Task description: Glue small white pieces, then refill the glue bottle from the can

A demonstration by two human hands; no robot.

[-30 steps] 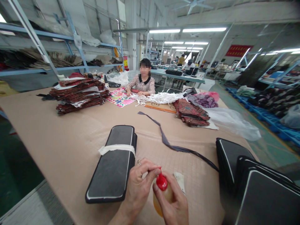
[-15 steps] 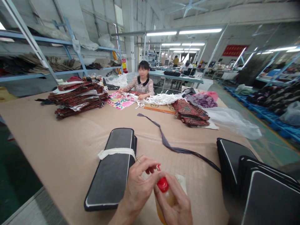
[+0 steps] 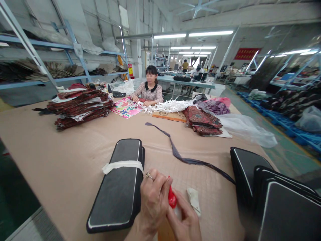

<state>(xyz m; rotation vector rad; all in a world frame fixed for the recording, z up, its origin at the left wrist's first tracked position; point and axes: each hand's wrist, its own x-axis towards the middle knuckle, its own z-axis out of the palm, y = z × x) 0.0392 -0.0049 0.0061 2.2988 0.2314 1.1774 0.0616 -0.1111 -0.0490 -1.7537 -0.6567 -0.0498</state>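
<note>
Left hand [image 3: 153, 201] pinched narrow on the red cap [image 3: 172, 199]; right hand [image 3: 185, 223] wrapped round the amber bottle [image 3: 164, 232], low over the table [image 3: 62, 160] edge, beside 1 banded black case [image 3: 120, 187]. Hold bottle upright, grip firm, twist gently.

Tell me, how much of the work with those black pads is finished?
One bundle of black pads already lies tied with a white band. In hand: the right hand holds a red-capped bottle while the left hand pinches its cap. Remaining: the stacks of black pads on the right show no band, and the dark strip lies untouched.
</note>
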